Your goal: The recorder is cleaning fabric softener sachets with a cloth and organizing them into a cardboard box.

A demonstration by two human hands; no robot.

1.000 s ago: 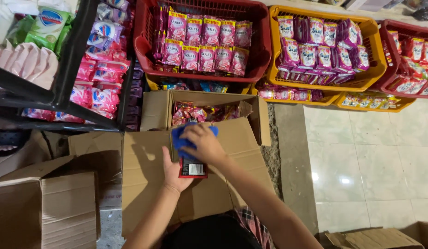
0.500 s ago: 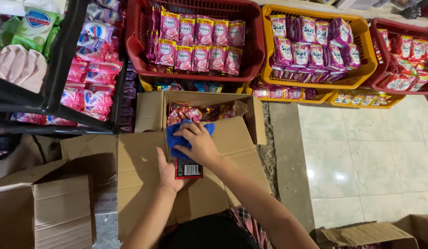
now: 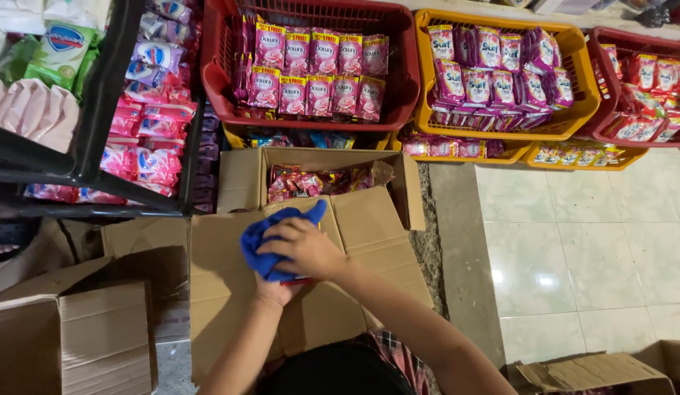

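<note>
My right hand (image 3: pixel 305 247) presses a crumpled blue cloth (image 3: pixel 261 240) down on a small red packet (image 3: pixel 297 280), of which only a thin edge shows. My left hand (image 3: pixel 275 291) holds that packet from underneath, mostly hidden by the right hand. Both hands hover over the folded flaps of an open cardboard box (image 3: pixel 230 292). Just beyond them another open cardboard box (image 3: pixel 398 183) holds several pink and red sachets (image 3: pixel 311 181).
A red basket (image 3: pixel 223 80) of pink sachets, a yellow basket (image 3: pixel 581 102) of purple sachets and another red basket (image 3: pixel 611 124) stand at the back. A black shelf (image 3: pixel 98 117) with packets is at left. A closed carton (image 3: pixel 69 344) sits lower left, white tiled floor at right.
The packet, earlier seen upright under the cloth, is now almost fully covered by my right hand and the cloth. Both hands stayed over the box flaps.
</note>
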